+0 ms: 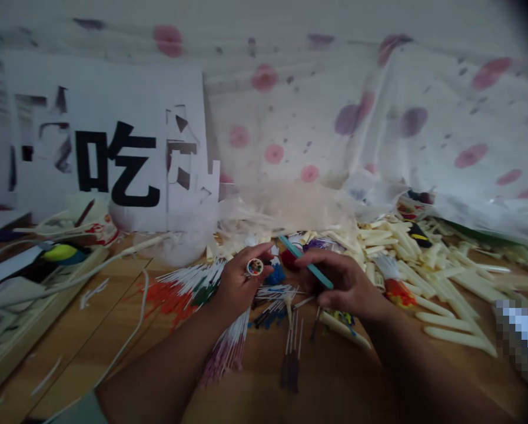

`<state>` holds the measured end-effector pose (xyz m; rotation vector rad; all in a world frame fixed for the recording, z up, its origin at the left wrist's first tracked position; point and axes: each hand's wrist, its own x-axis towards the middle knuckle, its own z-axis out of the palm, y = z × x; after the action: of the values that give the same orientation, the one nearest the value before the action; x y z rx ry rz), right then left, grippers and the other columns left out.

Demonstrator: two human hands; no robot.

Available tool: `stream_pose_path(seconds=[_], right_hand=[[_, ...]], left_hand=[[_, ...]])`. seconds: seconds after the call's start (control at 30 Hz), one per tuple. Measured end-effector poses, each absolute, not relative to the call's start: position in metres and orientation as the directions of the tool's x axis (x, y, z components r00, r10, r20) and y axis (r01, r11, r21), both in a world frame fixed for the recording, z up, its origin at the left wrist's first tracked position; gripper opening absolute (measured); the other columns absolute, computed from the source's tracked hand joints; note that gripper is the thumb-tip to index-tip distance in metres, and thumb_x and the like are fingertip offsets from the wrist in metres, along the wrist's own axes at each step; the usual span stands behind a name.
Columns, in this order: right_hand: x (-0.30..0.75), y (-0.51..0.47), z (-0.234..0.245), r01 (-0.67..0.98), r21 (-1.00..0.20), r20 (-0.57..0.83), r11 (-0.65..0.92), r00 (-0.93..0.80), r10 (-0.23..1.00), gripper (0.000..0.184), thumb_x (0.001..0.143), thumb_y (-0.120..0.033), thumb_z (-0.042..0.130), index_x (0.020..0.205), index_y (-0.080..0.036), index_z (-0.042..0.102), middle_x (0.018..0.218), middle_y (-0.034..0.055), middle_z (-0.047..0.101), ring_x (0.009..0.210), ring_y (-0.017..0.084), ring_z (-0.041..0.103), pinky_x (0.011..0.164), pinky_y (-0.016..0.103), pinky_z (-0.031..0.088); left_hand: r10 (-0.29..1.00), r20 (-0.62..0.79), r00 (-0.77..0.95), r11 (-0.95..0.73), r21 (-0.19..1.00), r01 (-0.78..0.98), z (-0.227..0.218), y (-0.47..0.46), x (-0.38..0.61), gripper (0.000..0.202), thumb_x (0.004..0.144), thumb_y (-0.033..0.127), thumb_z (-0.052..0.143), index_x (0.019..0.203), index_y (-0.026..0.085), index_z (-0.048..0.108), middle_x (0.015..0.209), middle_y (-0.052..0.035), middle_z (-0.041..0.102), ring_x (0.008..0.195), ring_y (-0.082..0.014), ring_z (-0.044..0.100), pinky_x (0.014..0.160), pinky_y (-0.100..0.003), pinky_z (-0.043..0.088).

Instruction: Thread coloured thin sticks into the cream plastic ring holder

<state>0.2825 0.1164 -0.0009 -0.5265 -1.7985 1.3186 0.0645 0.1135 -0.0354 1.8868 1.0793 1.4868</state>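
Observation:
My left hand [241, 282] is curled, pinching a small round white piece with coloured dots [255, 267] between thumb and fingers. My right hand [345, 282] is closed round a thin teal stick [305, 262] that points up and to the left, its tip close to the left hand. Both hands hover over a scatter of thin white sticks with coloured tips [285, 306] on the wooden table [113, 330]. Small blue and red pieces [281, 265] lie just behind the hands.
A heap of cream paper cones [422, 265] lies to the right. Bundles of orange, green and pink-tipped sticks [188, 291] lie to the left. A white cable [131, 335] crosses the table. A printed sign [113, 159] and spotted plastic sheet [378, 129] stand behind. A cluttered tray [20, 282] sits far left.

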Motion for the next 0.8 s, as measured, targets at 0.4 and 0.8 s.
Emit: stream_pose_path(seconds=[0.4, 0.8], right_hand=[[0.264, 0.106, -0.014, 0.109, -0.6, 0.66, 0.792, -0.492, 0.568, 0.024, 0.078, -0.021, 0.064, 0.102, -0.021, 0.067, 0.088, 0.0058, 0.067, 0.079, 0.015, 0.063, 0.066, 0.029, 0.054], [0.267, 0.068, 0.003, 0.109, -0.552, 0.816, 0.827, -0.134, 0.563, 0.03, 0.072, -0.014, 0.07, 0.099, -0.026, 0.066, 0.09, 0.004, 0.068, 0.083, 0.019, 0.065, 0.068, 0.033, 0.056]], left_hand=[[0.851, 0.451, 0.269, -0.505, 0.844, 0.183, -0.035, 0.104, 0.075, 0.034, 0.077, 0.048, 0.061, 0.078, 0.014, 0.066, 0.066, -0.002, 0.062, 0.061, -0.0124, 0.056, 0.057, -0.023, 0.044], [0.783, 0.498, 0.374, -0.592, 0.781, 0.198, -0.03, 0.101, 0.082, 0.042, 0.079, 0.057, 0.054, 0.083, 0.016, 0.062, 0.078, -0.0039, 0.058, 0.073, -0.0149, 0.054, 0.069, -0.028, 0.042]])
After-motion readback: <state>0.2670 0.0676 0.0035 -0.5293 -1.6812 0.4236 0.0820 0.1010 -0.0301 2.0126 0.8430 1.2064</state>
